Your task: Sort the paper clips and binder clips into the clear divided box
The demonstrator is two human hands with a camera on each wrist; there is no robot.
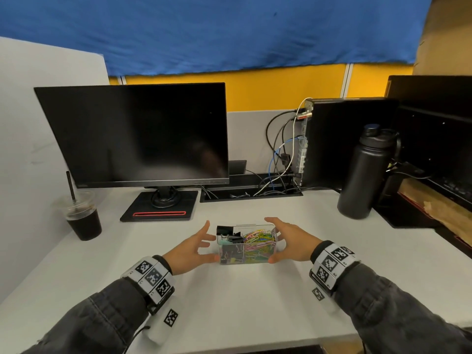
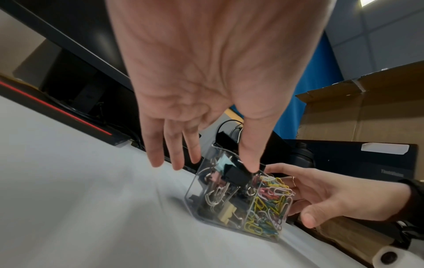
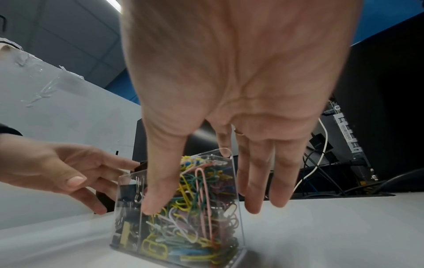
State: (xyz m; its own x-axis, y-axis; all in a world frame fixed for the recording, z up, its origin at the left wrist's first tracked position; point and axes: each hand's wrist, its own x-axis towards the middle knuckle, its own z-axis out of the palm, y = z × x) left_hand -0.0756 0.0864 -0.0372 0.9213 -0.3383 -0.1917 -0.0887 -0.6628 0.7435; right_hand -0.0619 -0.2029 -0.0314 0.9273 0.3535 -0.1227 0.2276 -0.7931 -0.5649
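A clear divided box (image 1: 258, 260) stands on the white desk (image 1: 229, 307). Its left compartment holds binder clips (image 1: 229, 237), mostly black with some pastel ones. Its right compartment is full of coloured paper clips (image 1: 259, 242). My left hand (image 1: 207, 242) is at the box's left side with fingers spread and straight, holding nothing. My right hand (image 1: 281, 241) is at the right side, also spread, its thumb at the box's front corner. In the left wrist view the left hand (image 2: 211, 159) hovers over the binder clips (image 2: 234, 175). The right wrist view shows the right hand (image 3: 201, 201) straddling the box (image 3: 234, 208).
A dark monitor (image 1: 138, 134) on its stand is behind on the left. An iced drink cup (image 1: 83, 218) stands at far left. A black bottle (image 1: 362, 175), a computer tower (image 1: 344, 141) with cables (image 1: 281, 162) and cardboard (image 1: 439, 208) are on the right.
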